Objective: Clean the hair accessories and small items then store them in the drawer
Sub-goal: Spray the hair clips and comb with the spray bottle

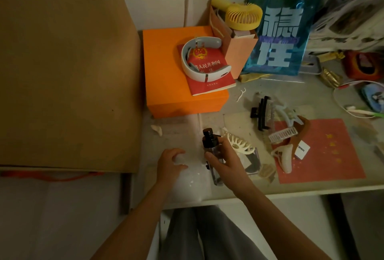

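Nearest the desk edge, left hand clutches a crumpled white tissue; right hand grips a clear spray bottle with black pump top. Just beyond, cream plastic claw clip lies on grey desk; black hair clip farther back, orange box behind.

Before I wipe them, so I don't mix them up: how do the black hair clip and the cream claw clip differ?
The black hair clip is dark and straight-toothed; the cream claw clip is pale with curved teeth. The black one lies farther back, untouched; the cream one lies beside the right hand. Both rest on the desk.
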Demonstrator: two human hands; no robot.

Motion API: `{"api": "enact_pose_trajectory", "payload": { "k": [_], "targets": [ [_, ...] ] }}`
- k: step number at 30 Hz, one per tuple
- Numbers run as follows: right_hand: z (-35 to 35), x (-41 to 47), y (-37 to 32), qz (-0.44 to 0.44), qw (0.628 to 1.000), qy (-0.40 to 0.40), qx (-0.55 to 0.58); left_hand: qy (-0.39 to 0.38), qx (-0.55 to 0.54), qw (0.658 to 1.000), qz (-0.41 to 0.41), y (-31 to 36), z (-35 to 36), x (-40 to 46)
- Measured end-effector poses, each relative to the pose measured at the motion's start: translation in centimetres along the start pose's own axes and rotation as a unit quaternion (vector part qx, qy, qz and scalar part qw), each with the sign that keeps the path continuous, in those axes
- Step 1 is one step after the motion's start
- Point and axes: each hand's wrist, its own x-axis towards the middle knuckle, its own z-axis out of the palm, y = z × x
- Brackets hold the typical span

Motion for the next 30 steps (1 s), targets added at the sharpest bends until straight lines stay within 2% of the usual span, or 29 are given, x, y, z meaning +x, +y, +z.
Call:
{"api": "enact_pose_trajectory", "payload": {
  "k": [8,14,19,23,30],
  "targets": [
    [-0.2,-0.8,0.2,0.010,0.999,0.023,0.025,0.019,-0.027,0.999,0.008,1.2,0.0,-1.1],
    [-2.7,-2.0,-0.6,-0.004,0.997,0.062,0.041,0.038,0.028,0.996,0.082,4.2,0.5,-1.3],
    [-7.1,-2.7,-0.5,-0.015,0.994,0.103,0.037,0.065,0.128,0.978,0.149,8.6,1.9,-1.2],
    [-11.5,-2.8,0.4,-0.018,0.989,0.137,0.044,0.082,0.187,0.951,0.230,12.2,4.5,-1.4],
    [-21.5,-0.5,4.0,-0.009,0.990,0.130,0.056,0.039,0.197,0.955,0.220,17.1,14.0,0.0]
  ]
}}
